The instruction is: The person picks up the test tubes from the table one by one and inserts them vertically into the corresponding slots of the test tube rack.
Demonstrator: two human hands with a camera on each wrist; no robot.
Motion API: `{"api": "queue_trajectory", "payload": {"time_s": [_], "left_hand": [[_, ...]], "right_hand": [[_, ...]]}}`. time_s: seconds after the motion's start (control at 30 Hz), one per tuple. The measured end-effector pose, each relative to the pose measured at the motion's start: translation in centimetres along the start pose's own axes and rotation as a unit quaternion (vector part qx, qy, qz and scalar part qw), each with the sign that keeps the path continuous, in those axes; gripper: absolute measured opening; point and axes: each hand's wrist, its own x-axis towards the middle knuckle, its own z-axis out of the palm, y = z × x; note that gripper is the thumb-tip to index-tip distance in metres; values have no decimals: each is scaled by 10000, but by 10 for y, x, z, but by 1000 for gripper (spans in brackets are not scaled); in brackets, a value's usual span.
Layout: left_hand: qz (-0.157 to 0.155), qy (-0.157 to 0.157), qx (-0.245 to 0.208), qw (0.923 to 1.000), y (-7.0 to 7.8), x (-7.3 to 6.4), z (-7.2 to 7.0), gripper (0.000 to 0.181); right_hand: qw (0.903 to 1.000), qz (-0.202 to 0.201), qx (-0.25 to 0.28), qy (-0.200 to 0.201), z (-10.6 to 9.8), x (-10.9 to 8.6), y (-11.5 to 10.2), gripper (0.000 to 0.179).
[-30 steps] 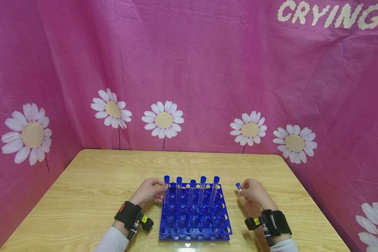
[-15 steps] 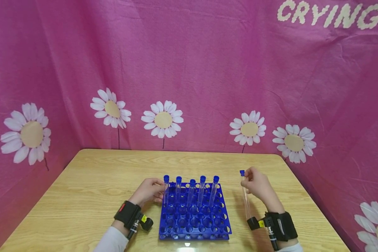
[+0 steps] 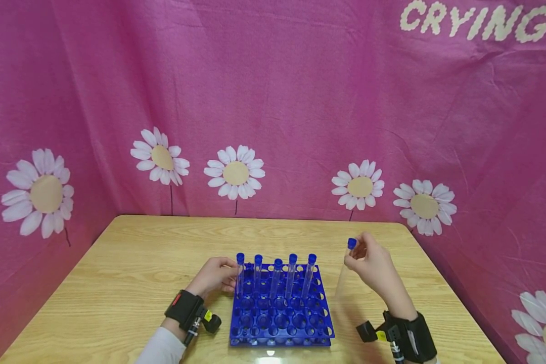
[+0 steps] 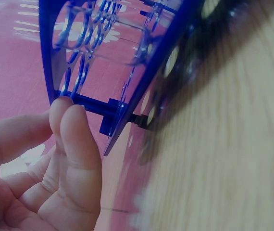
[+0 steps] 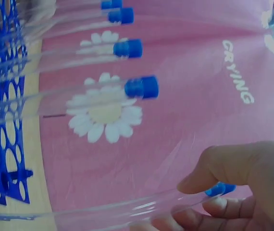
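Observation:
A blue test tube rack (image 3: pixel 282 329) stands on the table, with several clear, blue-capped test tubes (image 3: pixel 310 275) upright along its back row. My left hand (image 3: pixel 218 275) is at the rack's back left corner. In the left wrist view, thumb and finger of that hand (image 4: pixel 74 163) pinch the edge of the rack (image 4: pixel 91 103). To the right of the rack, my right hand (image 3: pixel 374 260) holds another test tube (image 3: pixel 352 243) near its blue cap, lower end slanting down and left. The right wrist view shows this tube (image 5: pixel 127 208) between thumb and fingers, apart from the rack.
The wooden table (image 3: pixel 164 247) ends at a pink cloth backdrop (image 3: pixel 291 101) printed with daisies. Black straps with small cameras sit on both wrists. Open holes fill the rack's front rows.
My right hand has lifted the test tube up off the table's right side and swung its lower end toward the rack. The left hand and the rack have stayed where they were.

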Motion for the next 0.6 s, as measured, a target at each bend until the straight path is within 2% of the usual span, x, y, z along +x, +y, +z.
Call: {"api": "queue_trajectory", "payload": {"time_s": [0.27,0.6], "left_hand": [[-1,-32,-17,10000,1,-1,0,20],[30,-61,-26,10000,-1,0,-1,21]], "right_hand": [[9993,-340,136,14,1,-5,-12,27],[9969,-610,318,-377,10,-7,-15,26]]}}
